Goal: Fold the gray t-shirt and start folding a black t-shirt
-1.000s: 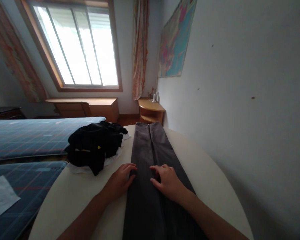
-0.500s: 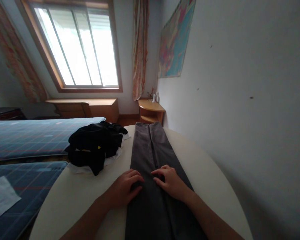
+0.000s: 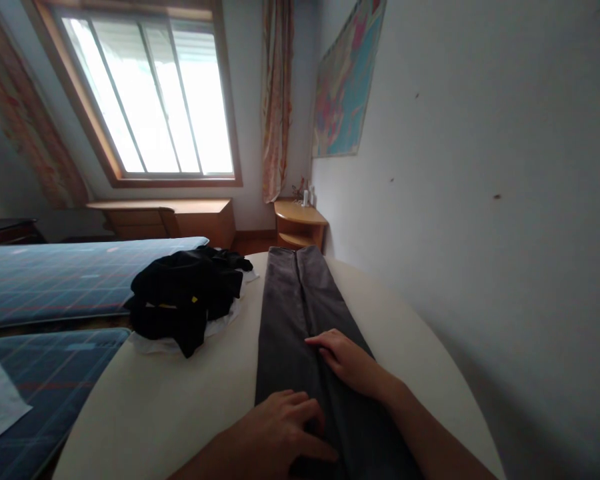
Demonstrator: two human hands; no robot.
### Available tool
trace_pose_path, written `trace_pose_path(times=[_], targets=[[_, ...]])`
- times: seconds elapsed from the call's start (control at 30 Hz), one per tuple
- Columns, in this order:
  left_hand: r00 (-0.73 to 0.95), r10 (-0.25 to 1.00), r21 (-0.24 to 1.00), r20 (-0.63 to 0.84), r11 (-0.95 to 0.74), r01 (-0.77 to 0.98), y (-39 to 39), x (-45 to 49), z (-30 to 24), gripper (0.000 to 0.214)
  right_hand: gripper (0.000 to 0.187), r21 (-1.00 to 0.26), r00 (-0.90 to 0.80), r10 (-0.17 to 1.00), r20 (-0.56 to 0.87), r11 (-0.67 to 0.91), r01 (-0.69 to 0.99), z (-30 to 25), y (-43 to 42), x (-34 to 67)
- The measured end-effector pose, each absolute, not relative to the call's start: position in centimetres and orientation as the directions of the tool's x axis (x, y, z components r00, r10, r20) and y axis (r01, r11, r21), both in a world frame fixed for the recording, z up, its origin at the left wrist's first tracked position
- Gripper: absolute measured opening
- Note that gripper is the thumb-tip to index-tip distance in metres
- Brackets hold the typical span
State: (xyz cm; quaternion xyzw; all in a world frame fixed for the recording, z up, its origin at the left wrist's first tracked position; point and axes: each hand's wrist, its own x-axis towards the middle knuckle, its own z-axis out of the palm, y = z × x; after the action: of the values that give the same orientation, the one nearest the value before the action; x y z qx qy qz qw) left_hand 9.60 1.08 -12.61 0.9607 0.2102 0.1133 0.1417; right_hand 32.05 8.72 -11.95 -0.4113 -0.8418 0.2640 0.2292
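Dark grey trousers (image 3: 290, 300) lie lengthwise on a round cream table (image 3: 170, 400), smoothed flat with a lengthwise line between their two halves. Over the near part is my left hand (image 3: 285, 427), its fingers bent and thumb apart, with nothing gripped. My right hand (image 3: 347, 360) rests farther up on the right half, index finger stretched out to the middle line and the other fingers loosely curled. No cloth is pinched in it. The near end of the trousers runs out of view at the bottom.
A heap of black clothes (image 3: 180, 293) lies on the table's left side, over something white. Blue plaid mattresses (image 3: 55, 280) stand to the left, with a white sheet (image 3: 0, 400) on the nearer one. The wall (image 3: 455, 233) runs close along the right.
My left hand has moved nearer to me and rightward over the trousers. My right hand stays about where it was, its index finger now straighter.
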Motion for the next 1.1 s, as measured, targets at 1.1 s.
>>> trace_pose_path(times=[1.1], targets=[[0.947, 0.225, 0.194, 0.229, -0.964, 0.182, 0.3, 11.3, -15.7, 0.014, 0.035, -0.653, -0.544, 0.819, 0.182, 0.514, 0.556, -11.6, 10.6, 31.6]])
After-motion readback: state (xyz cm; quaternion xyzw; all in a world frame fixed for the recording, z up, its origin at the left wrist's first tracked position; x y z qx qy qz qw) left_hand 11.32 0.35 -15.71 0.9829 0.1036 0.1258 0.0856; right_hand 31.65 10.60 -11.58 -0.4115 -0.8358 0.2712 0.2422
